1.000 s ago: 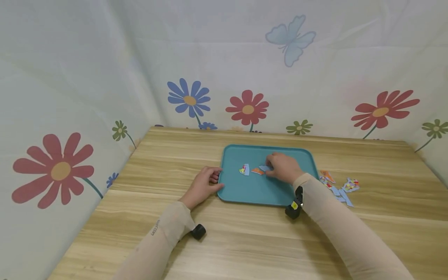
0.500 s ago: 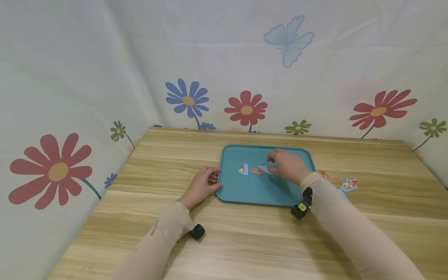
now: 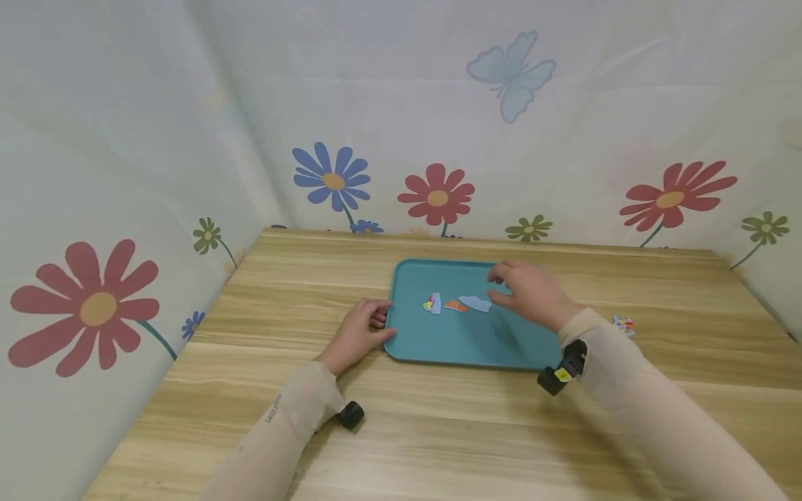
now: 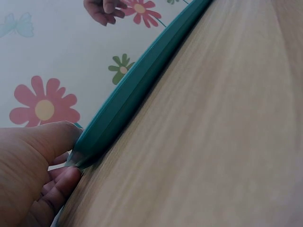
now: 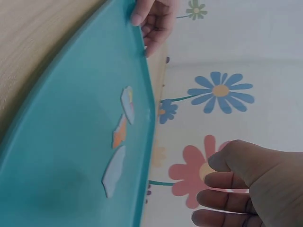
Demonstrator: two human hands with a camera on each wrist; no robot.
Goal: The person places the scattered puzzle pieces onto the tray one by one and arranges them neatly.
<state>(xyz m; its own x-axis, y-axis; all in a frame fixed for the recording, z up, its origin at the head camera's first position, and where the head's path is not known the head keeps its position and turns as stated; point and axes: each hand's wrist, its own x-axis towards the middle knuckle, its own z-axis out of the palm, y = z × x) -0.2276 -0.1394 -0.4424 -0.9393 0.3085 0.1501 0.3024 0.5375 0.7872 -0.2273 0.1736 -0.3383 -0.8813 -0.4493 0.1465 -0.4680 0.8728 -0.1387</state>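
The right hand (image 3: 532,289) holds nothing; its thumb and loosely bent fingers stand moderately apart above the teal rectangular tray (image 3: 451,341). From its fingertips, the flat light-blue elongated piece (image 3: 476,304) lies near, at about eight o'clock, on the tray. The piece's long axis runs nearly from nine to three o'clock, and the right hand is nearer. This forearm comes from about four o'clock. Farther, toward nine o'clock, lie the small orange jagged piece (image 3: 456,306) and the multicoloured flat piece (image 3: 433,303). Beyond them, the left hand (image 3: 358,330) grips the tray's rim.
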